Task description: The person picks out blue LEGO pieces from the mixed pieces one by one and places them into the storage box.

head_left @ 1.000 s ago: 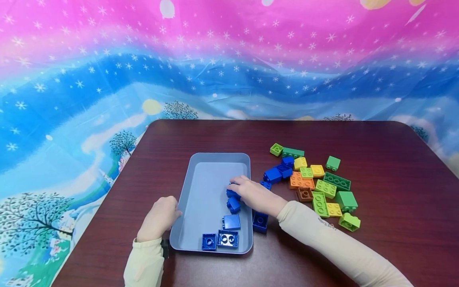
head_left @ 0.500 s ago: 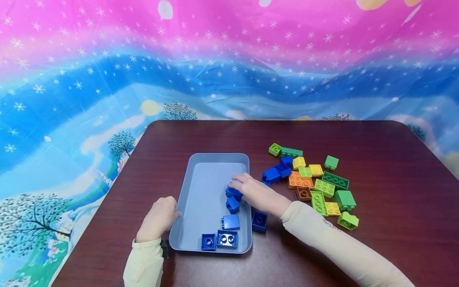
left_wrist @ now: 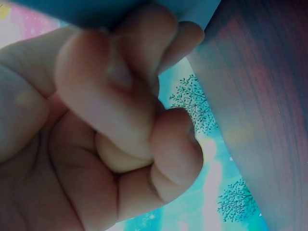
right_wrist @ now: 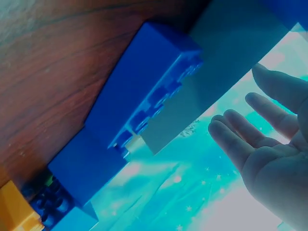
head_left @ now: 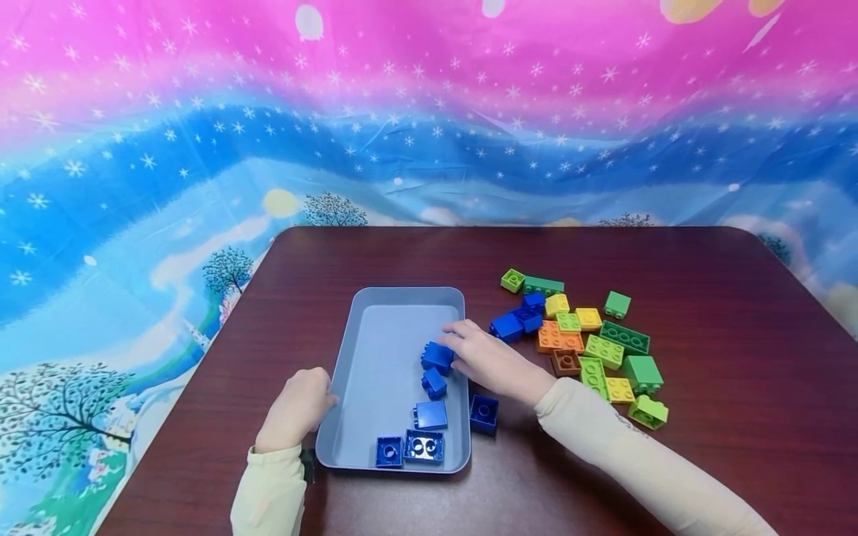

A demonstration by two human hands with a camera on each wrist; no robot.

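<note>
A grey tray lies on the table with several blue bricks along its right side and near end. My left hand grips the tray's left rim; in the left wrist view its curled fingers show below the tray's edge. Over the tray's right rim is my right hand, beside a blue brick in the tray. Seen from the right wrist, the right hand's fingers are extended and hold nothing. Closer to me in the tray lie a small blue brick and a larger one.
Another blue brick rests on the table just right of the tray. Behind the right hand, further blue bricks adjoin a spread of green, yellow, orange and brown bricks. A patterned cloth hangs beyond the table.
The right hand has let go of the blue brick in the tray and drawn back a little to the right. The left hand stays at the tray's rim.
</note>
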